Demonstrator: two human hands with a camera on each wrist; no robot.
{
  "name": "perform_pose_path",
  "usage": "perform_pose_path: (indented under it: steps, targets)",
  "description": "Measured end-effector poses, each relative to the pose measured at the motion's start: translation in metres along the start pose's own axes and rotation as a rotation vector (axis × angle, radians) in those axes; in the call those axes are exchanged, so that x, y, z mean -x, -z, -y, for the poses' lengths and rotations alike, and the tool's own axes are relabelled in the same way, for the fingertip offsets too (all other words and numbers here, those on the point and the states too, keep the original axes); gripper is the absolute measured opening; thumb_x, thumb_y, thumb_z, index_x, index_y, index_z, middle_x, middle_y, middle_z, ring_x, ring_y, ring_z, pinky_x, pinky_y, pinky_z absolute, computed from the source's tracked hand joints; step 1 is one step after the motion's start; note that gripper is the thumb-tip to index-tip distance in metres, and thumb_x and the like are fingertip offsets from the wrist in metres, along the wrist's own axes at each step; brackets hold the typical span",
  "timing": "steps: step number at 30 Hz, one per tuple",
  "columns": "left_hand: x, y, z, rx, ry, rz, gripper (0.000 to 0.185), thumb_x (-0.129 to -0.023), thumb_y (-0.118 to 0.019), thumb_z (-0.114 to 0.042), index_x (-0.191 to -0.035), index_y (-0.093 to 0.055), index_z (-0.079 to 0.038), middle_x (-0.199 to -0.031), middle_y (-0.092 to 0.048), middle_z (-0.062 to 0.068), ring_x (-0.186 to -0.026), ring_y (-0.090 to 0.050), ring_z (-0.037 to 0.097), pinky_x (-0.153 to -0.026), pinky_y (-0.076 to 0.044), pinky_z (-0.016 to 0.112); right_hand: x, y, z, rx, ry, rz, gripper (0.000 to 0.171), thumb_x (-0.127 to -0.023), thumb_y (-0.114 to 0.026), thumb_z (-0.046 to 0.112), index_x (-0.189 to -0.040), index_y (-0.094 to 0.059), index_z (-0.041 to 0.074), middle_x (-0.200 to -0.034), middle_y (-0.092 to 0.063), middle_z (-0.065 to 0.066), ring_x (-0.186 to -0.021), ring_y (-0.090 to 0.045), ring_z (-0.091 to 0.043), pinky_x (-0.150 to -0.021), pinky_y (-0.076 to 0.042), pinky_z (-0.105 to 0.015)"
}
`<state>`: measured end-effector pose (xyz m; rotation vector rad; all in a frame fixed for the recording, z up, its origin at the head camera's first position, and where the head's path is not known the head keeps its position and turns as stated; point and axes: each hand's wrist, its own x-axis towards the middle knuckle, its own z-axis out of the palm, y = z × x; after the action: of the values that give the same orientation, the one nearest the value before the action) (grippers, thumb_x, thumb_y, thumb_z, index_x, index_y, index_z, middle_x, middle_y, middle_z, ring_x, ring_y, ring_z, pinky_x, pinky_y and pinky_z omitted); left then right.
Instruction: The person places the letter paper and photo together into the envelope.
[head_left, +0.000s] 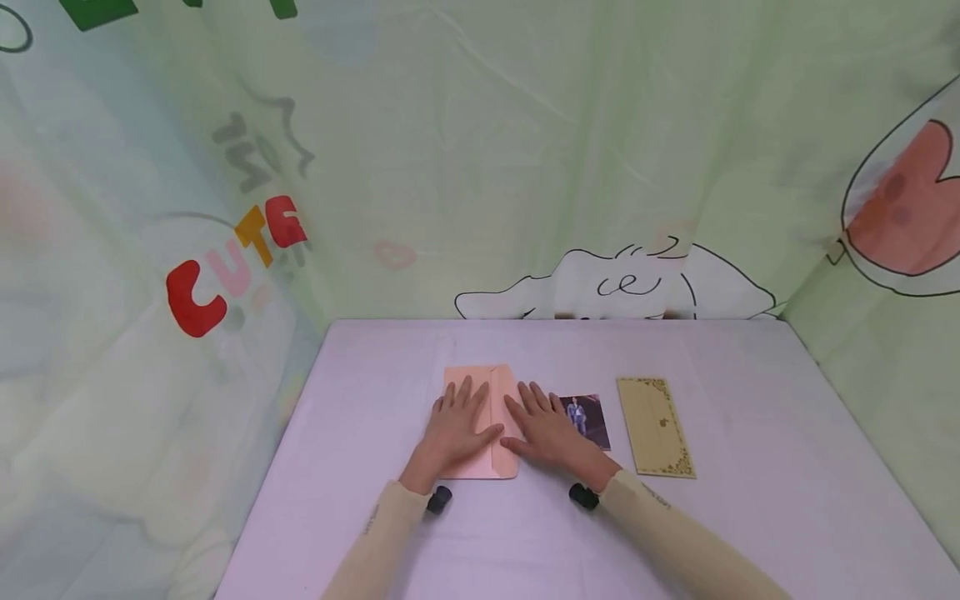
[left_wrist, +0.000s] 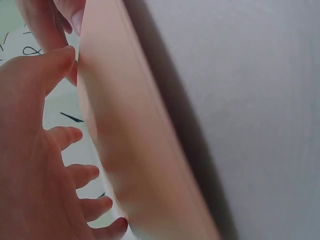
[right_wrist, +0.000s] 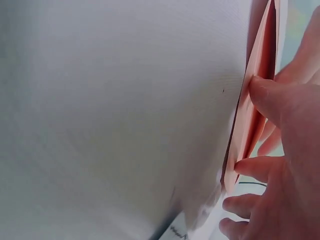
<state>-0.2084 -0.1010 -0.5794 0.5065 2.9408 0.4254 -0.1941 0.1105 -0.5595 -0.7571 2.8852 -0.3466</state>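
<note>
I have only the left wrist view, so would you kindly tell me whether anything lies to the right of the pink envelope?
Observer: Yes, the head view shows a photo right of the pink envelope, partly covered by the right hand.
Operator: Thank you; is there anything beyond it?
Observer: Farther right lies a tan panel with dark ornament at its corners.
Operator: And how does the right hand lie?
Observer: Its fingers are spread, with fingertips over the envelope's right part.
</note>
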Motion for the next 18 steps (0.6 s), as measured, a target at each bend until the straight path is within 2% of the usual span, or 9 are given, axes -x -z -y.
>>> perform_pose_path:
  steps: [5, 11, 18]
  targets:
    - [-0.0005, 0.0022, -0.0047, -0.02, 0.006, 0.02, 0.083, -0.095, -0.044, -0.07, -0.161, -0.022, -0.025, -0.169, -0.015, 0.013, -0.155, -0.014, 0.043, -0.12, -0.022, 0.063, -0.0017, -0.0004, 0.001, 0.016, 0.042, 0.01, 0.074, -0.099, -0.056, 0.05, -0.156, -0.035, 0.008, -0.166, -0.02, -0.02, -0.154, -0.015, -0.042, -0.12, -0.018, -0.064]
    - [-0.0026, 0.0028, -0.0079, -0.044, -0.005, 0.038, 0.08, -0.096, -0.047, -0.066, -0.161, -0.024, -0.025, -0.168, -0.018, 0.014, -0.154, -0.017, 0.043, -0.118, -0.023, 0.065, -0.0045, -0.0014, 0.001, 0.052, 0.126, 0.054, 0.064, -0.104, -0.052, 0.04, -0.155, -0.035, 0.006, -0.165, -0.027, -0.018, -0.153, -0.024, -0.039, -0.121, -0.021, -0.061]
    - [-0.0037, 0.0087, -0.0086, -0.054, -0.029, 0.052, 0.068, -0.099, -0.049, -0.05, -0.16, -0.027, -0.028, -0.167, -0.019, 0.017, -0.152, -0.022, 0.047, -0.116, -0.028, 0.065, -0.0053, -0.001, 0.0014, 0.064, 0.12, 0.084, 0.066, -0.104, -0.051, 0.043, -0.156, -0.033, 0.007, -0.165, -0.027, -0.018, -0.153, -0.026, -0.038, -0.121, -0.024, -0.059]
